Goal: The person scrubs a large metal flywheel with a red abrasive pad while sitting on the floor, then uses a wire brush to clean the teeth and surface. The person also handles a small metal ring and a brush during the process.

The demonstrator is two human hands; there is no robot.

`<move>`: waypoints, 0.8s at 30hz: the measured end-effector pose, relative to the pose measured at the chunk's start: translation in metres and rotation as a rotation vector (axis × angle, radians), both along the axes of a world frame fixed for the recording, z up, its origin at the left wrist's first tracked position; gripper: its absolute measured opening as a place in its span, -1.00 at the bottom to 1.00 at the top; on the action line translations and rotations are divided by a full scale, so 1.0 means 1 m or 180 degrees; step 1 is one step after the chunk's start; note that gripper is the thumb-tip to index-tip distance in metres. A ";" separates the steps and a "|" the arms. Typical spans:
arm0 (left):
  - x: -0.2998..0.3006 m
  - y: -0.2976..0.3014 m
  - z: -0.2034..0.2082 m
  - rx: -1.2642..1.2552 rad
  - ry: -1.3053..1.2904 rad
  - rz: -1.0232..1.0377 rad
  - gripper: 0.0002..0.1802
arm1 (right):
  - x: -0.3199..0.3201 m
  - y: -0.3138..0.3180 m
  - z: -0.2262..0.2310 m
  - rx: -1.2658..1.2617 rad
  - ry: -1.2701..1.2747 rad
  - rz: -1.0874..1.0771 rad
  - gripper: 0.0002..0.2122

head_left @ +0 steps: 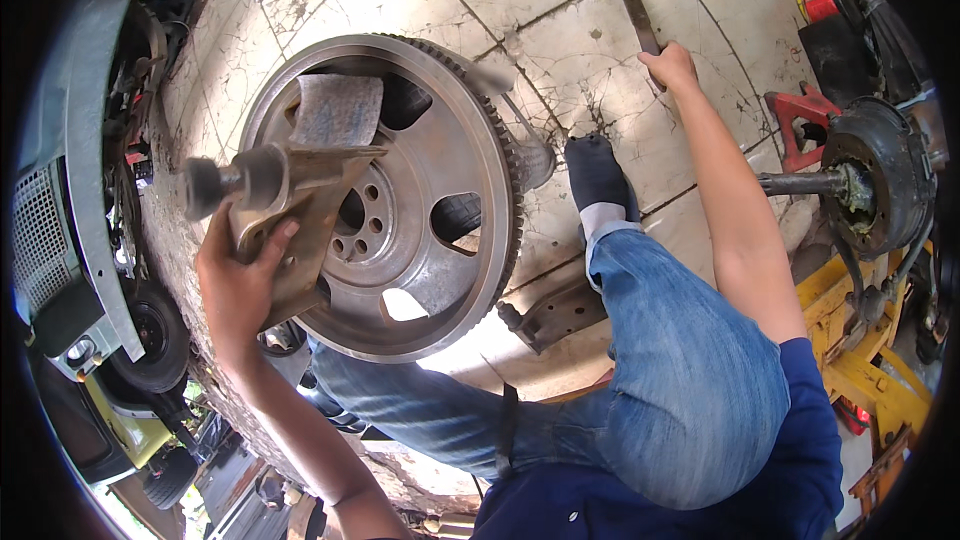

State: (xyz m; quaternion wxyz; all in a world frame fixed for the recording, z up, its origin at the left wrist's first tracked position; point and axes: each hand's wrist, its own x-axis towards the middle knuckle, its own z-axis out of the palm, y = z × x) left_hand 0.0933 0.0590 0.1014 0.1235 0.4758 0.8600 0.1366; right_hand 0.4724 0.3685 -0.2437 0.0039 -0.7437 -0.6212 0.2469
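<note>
My left hand (238, 275) grips a bent metal bracket (305, 225) with black rubber mounts (262, 176) at its upper end; they are slightly blurred. The bracket is in front of a large toothed flywheel (450, 280), covering part of its left face. A worn grey piece of cloth or abrasive sheet (340, 110) shows just above the bracket; I cannot tell which of the two it rests on. At the upper right, my right hand (670, 67) is closed around the end of a flat, dark metal bar, like a file or scraper (637, 12), over the tiled floor.
A similar metal bracket (560, 316) lies on the cracked tiles near my knee. Beside the flywheel is a metal tool with a rod (522, 118). A brake drum assembly (868, 175), red stand (803, 125) and yellow metal frame (860, 340) line the right. Vehicles (75, 240) stand left.
</note>
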 end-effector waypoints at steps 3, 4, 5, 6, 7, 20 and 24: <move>0.003 0.009 0.003 0.0098 -0.0073 -0.0187 -0.31 | 0.002 0.011 0.018 -0.0485 0.1546 -0.0678 -0.70; 0.005 0.012 0.006 0.0045 -0.0180 -0.0144 -0.34 | -0.003 0.009 0.030 -0.0508 0.1723 -0.0611 -0.69; 0.004 0.008 0.006 0.0055 0.0070 -0.0155 -0.35 | -0.008 0.002 0.049 -0.0540 0.1887 -0.0503 -0.68; 0.007 0.009 0.006 0.0095 0.0313 -0.0203 -0.36 | -0.010 -0.001 0.068 -0.0528 0.2044 -0.0423 -0.67; 0.014 0.011 0.010 0.0029 0.0184 -0.0078 -0.35 | -0.014 -0.002 0.081 -0.0306 0.1916 -0.0344 -0.59; -0.006 0.000 0.005 0.0247 0.0247 -0.0488 -0.38 | -0.091 -0.123 0.379 0.1760 0.1670 0.2904 -0.55; -0.015 -0.002 0.007 0.0272 -0.0212 -0.0364 -0.32 | -0.110 -0.172 0.425 0.1966 0.1229 0.3308 -0.53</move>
